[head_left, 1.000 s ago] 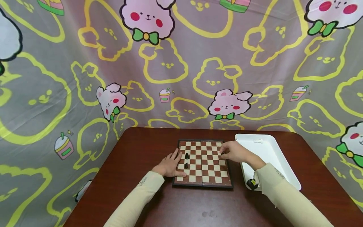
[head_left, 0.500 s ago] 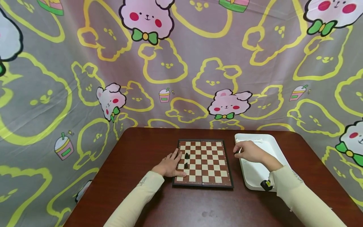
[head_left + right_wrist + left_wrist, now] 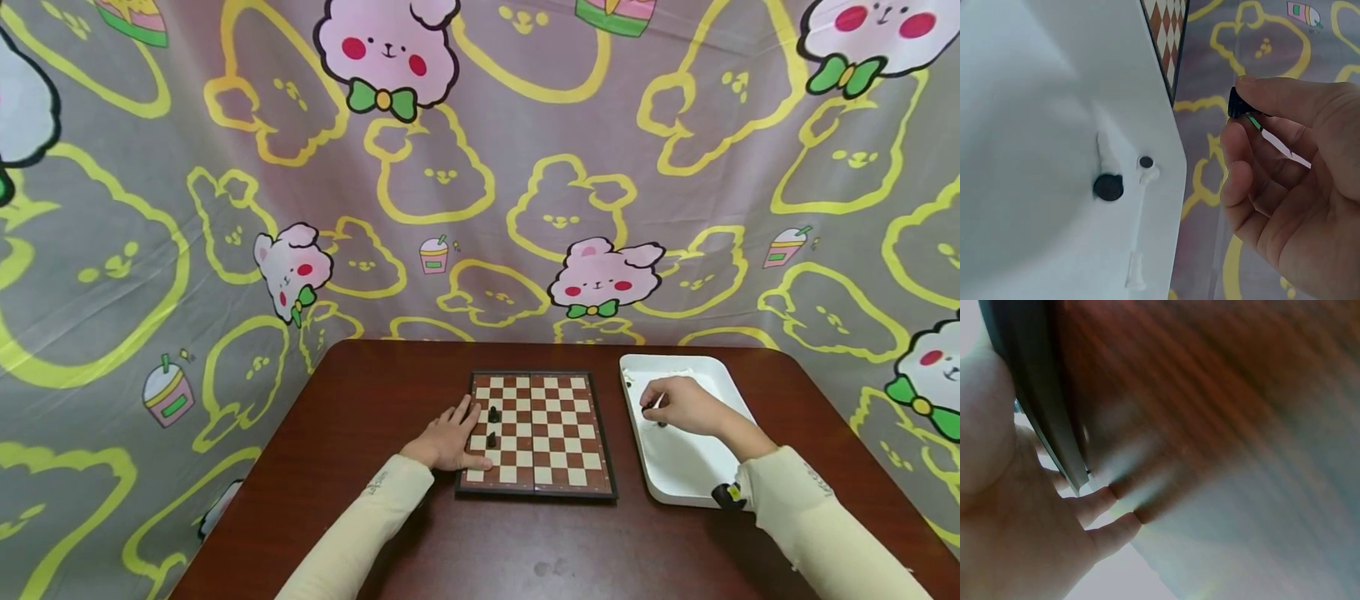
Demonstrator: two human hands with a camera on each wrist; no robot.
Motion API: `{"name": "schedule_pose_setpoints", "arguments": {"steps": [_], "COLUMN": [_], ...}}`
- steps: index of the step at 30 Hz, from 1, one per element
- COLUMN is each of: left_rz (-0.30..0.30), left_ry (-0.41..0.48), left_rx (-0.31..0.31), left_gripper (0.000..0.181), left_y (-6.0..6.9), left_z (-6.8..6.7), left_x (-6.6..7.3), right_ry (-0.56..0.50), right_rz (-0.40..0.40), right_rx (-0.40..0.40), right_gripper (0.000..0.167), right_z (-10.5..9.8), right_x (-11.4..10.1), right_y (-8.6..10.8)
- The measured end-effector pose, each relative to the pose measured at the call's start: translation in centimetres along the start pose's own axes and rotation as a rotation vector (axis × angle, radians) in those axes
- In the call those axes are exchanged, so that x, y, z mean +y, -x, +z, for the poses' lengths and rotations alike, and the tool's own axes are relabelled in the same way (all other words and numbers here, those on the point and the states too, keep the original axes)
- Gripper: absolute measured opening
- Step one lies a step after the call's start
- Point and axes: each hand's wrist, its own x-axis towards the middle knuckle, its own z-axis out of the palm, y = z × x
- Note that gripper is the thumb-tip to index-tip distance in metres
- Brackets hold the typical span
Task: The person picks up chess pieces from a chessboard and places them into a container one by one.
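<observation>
My left hand [image 3: 446, 437] rests with fingers spread on the left edge of the chessboard [image 3: 558, 442]. In the left wrist view the board's dark edge [image 3: 1041, 394] runs along that hand [image 3: 1016, 506]. Two black chess pieces, one farther [image 3: 492, 414] and one nearer [image 3: 491, 440], stand on the left half of the board. Over the white tray [image 3: 675, 483], my right hand [image 3: 686, 406] pinches a black chess piece [image 3: 1238, 103] between thumb and fingers. White chess pieces with dark round bases [image 3: 1109, 187] lie in the tray, one near its wall [image 3: 1135, 269].
A dark brown table [image 3: 375, 383] bears the board and the tray, the tray standing to the board's right. Behind and beside the table hangs a patterned cloth [image 3: 480, 242]. A black wrist device [image 3: 727, 497] sits by the right sleeve, over the tray's near edge.
My right hand has moved from the board's right edge rightward to above the tray, carrying the black chess piece. The left hand and the two pieces near it have stayed put.
</observation>
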Motion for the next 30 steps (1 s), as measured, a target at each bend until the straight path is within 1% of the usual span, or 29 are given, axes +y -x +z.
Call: {"name": "schedule_pose_setpoints", "arguments": {"steps": [7,15,20,27,30], "left_rz": [0.004,0.018,0.016,0.007,0.007], "left_ry": [0.013,0.023,0.007,0.001,-0.001], "left_rx": [0.002,0.015,0.013,0.009,0.008], "left_gripper": [0.108,0.108,0.107,0.108,0.108], "left_y": [0.2,0.3,0.2,0.1,0.1], "left_z": [-0.2,-0.3,-0.2,-0.1,-0.1], "left_x": [0.0,0.0,-0.1,-0.2,-0.1], "right_ry": [0.04,0.069,0.067,0.087,0.093], "right_rz": [0.02,0.06,0.09,0.109,0.137], "right_rx": [0.034,0.039,0.043,0.04,0.041], "right_gripper": [0.008,0.007,0.008,0.007,0.008], "right_z": [-0.7,-1.4,-1.6,-1.8,-1.9], "right_x": [1.3,2.5,2.8,3.6,4.0], "right_y": [1.2,2.2,2.6,3.2,3.4]}}
